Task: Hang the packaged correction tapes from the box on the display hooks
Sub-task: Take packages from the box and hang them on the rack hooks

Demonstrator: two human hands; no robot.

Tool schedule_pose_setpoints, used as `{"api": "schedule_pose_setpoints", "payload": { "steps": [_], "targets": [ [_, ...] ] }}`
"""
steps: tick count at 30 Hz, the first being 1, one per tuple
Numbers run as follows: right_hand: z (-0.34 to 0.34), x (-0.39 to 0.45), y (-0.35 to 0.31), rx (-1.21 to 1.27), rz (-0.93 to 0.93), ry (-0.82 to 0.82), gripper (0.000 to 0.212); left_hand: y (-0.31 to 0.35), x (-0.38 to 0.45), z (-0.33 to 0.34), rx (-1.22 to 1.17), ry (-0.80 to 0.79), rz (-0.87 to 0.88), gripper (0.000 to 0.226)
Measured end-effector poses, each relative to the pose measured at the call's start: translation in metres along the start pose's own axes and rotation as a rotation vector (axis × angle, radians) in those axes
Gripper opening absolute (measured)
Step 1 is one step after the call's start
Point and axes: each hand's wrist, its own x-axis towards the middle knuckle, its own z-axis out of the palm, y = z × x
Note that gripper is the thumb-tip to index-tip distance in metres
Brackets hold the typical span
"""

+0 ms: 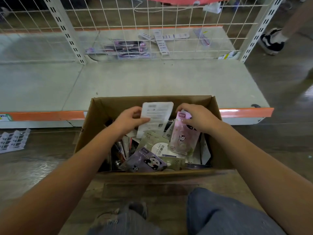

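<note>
An open cardboard box [218,150] sits on the floor before me, holding several packaged correction tapes. My left hand [130,119] grips a white-backed package [156,114], held upright with its printed back toward me. My right hand [198,118] pinches the top of a pink panda package [183,138]. A purple panda package [145,161] lies at the box's near edge, with pale green packages [152,138] between them. No display hooks are in view on the white wire grid [152,22].
A low grey shelf [152,82] with an orange front strip stands behind the box. More packages [128,48] lie behind the grid. Another person's shoe [272,41] is at the upper right. A white plastic strip [13,139] lies on the floor at left. My knees are below.
</note>
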Motion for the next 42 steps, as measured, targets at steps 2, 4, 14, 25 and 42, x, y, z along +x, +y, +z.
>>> {"api": "schedule_pose_setpoints", "payload": {
  "steps": [2,4,14,25,42],
  "targets": [
    [-0.003,-0.004,0.003,-0.081,-0.003,-0.057,0.052,-0.006,0.002,0.009,0.015,-0.031,-0.012,0.030],
    [-0.008,-0.009,0.008,-0.090,0.040,-0.087,0.070,-0.011,0.004,0.014,0.013,-0.031,-0.006,0.030],
    [0.003,-0.015,0.013,0.531,0.301,0.238,0.036,-0.019,0.008,0.035,0.075,-0.076,-0.127,0.031],
    [0.061,-0.015,-0.005,1.084,0.730,0.477,0.065,-0.028,0.003,0.030,-0.139,-0.012,-0.184,0.034],
    [0.053,-0.016,-0.001,0.743,0.660,0.102,0.033,-0.029,0.003,0.034,-0.213,0.008,-0.213,0.029]
  ]
}}
